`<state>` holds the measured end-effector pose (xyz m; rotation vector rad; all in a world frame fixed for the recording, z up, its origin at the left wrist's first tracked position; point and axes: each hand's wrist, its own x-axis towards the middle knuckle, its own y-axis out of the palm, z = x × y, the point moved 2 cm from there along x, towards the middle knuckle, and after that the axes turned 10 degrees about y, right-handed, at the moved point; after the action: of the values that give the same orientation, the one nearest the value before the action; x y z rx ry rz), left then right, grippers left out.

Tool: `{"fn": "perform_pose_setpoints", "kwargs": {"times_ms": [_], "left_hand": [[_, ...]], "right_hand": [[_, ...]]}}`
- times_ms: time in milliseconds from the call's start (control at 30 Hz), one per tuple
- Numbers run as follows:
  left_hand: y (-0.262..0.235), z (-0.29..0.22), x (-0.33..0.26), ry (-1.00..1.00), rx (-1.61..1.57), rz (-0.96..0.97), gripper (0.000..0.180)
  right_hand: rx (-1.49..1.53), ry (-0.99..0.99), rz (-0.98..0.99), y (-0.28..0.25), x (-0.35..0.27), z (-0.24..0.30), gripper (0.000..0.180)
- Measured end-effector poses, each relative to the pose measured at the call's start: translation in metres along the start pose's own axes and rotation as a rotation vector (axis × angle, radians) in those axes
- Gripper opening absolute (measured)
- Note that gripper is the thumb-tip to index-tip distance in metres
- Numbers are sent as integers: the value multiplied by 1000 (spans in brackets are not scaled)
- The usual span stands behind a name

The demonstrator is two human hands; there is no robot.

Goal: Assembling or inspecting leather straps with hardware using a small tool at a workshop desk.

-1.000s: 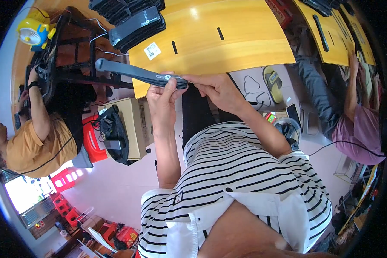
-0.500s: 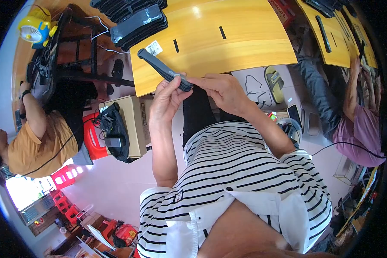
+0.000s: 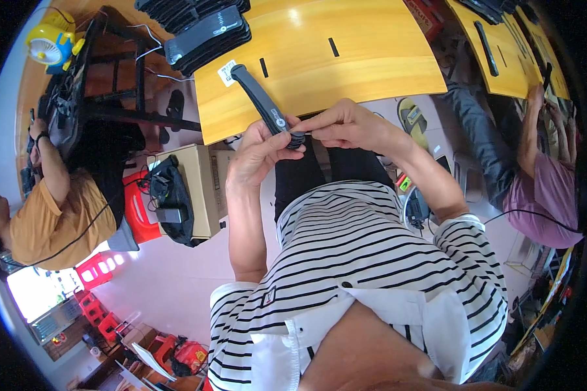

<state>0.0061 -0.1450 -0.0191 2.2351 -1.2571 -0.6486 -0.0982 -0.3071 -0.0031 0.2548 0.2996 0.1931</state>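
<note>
A thin stack of black straps [image 3: 259,98] with rounded ends and small pale print slants over the near edge of the yellow wooden table [image 3: 372,72]. My left hand [image 3: 257,155] is closed around its near end, thumb on top. The fingertips of my right hand [image 3: 353,128] pinch at that same end, beside the left thumb. Fingers partly cover the strap ends, so I cannot tell how many are gripped. The far end of the stack lies over the table, close to a white label sticker [image 3: 227,73].
Piles of flat black straps [image 3: 205,47] sit at the table's far left. Two short black strips [image 3: 333,47] mark the tabletop. Left, a co-worker in orange [image 3: 62,215] sits near a cardboard box [image 3: 202,189]; another in purple [image 3: 544,202] works at right. A sandal [image 3: 411,122] lies beneath.
Both hands have shifted slightly right with the straps, and the stack has turned steeper, its far end swinging right. My right hand has drawn in more closely over the near end.
</note>
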Motion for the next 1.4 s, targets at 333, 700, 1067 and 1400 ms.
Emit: {"fn": "perform_pose_setpoints", "kwargs": {"times_ms": [333,700,1067,1400], "left_hand": [[2,10,6,19,-54,117,41],[0,26,10,-23,-127,79,39],[15,25,10,-113,54,50,34],[33,56,3,-280,-75,168,41]], "right_hand": [[374,195,30,2,-10,-17,29],[102,-68,-186,-2,-7,-24,27],[-143,-275,-332,0,-8,-27,10],[-436,-245,-700,-20,-12,-18,8]]}}
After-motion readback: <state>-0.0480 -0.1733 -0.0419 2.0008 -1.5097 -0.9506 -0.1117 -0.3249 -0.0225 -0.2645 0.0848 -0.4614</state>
